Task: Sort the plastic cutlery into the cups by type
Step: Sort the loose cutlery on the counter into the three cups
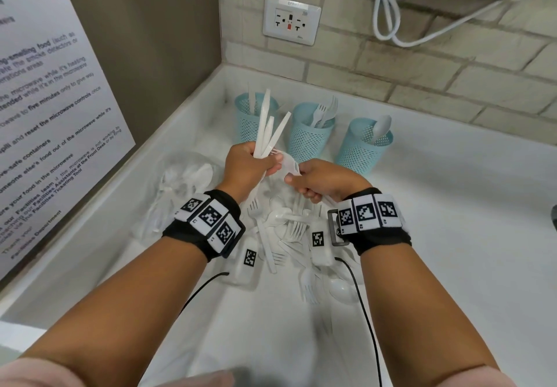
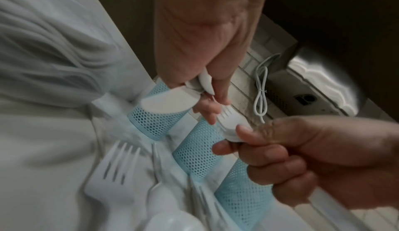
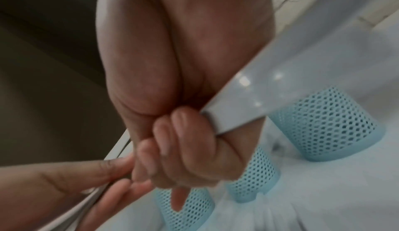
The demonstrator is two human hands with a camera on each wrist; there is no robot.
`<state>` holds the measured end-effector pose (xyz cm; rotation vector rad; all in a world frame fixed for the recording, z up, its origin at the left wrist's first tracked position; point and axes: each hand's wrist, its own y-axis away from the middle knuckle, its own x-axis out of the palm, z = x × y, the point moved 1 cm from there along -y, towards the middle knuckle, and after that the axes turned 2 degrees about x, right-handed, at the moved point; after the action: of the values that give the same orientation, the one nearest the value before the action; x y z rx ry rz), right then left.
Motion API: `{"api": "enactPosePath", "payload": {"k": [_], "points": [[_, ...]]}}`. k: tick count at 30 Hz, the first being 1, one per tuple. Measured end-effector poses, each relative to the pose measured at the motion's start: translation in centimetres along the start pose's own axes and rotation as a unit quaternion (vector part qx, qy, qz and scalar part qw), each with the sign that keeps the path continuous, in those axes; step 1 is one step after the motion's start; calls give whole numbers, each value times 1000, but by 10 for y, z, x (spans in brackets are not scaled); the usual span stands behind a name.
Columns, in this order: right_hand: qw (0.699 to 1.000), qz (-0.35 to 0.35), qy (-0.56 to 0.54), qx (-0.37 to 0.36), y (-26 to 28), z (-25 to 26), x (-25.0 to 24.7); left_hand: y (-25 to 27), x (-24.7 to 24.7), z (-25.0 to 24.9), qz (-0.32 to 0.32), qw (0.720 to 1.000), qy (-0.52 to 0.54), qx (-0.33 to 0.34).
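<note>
My left hand (image 1: 265,165) grips a fan of white plastic knives (image 1: 269,125), blades pointing up. My right hand (image 1: 297,179) grips a white plastic fork (image 2: 229,121) by its handle, tines right beside the left hand's fingers (image 2: 206,113). Three blue mesh cups stand just beyond: the left cup (image 1: 244,121) holds a knife, the middle cup (image 1: 309,140) holds forks, the right cup (image 1: 361,153) holds a spoon. A pile of mixed white cutlery (image 1: 286,229) lies on the counter under both wrists. In the right wrist view the fork handle (image 3: 248,103) crosses the curled fingers (image 3: 172,149).
A clear plastic bag (image 1: 180,181) with more cutlery lies left of the pile. The counter (image 1: 452,220) ends at a brick wall with an outlet (image 1: 291,20) and a hanging white cable (image 1: 388,9). A printed sign (image 1: 45,115) covers the left wall. A steel appliance (image 2: 323,81) hangs above.
</note>
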<state>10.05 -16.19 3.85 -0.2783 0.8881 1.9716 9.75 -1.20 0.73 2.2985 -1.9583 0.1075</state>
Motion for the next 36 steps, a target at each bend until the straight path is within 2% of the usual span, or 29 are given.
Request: {"api": "enactPosePath", "payload": {"k": [3,5,6,7,9,11,13,14,15,19,22,24,28,31,33,34,36], "points": [[995,-93,-30,-9,-4,3,-16,0,1,-4,4,999,38,-26],[975,-173,-137,-33,-5,8,-34,1,1,-8,21,998,30,-43],[955,-209,-206,-54,-5,12,-44,1,1,-10,30,998,25,-49],[924,-238,-285,-88,-5,16,-54,1,2,-12,36,998,23,-53],[832,-274,-448,-180,-8,23,-73,1,3,-14,41,997,27,-66],[756,-295,-528,-251,-14,28,-88,1,4,-15,44,995,35,-83],[716,-301,-563,-283,-26,29,-93,1,5,-15,51,993,46,-100],[711,-301,-567,-287,-33,29,-93,1,5,-15,55,991,53,-108],[718,-305,-559,-282,-41,28,-90,1,6,-15,59,990,58,-116],[802,-349,-445,-192,-67,19,-75,4,5,-13,75,987,69,-126],[848,-363,-364,-130,-78,13,-69,5,0,-11,75,987,72,-120],[861,-359,-343,-112,-77,12,-68,4,-2,-11,74,985,87,-126],[869,-337,-337,-130,-70,11,-67,4,-5,-12,72,980,109,-148],[857,-433,-210,-187,-56,21,-64,4,-7,-13,78,977,114,-163],[841,-458,-155,-244,-43,32,-59,5,-8,-13,80,973,124,-176],[848,-441,-123,-268,-38,37,-56,5,-8,-13,80,971,130,-181],[889,-364,-3,-279,-31,43,-49,6,-7,-14,81,969,137,-188]]}}
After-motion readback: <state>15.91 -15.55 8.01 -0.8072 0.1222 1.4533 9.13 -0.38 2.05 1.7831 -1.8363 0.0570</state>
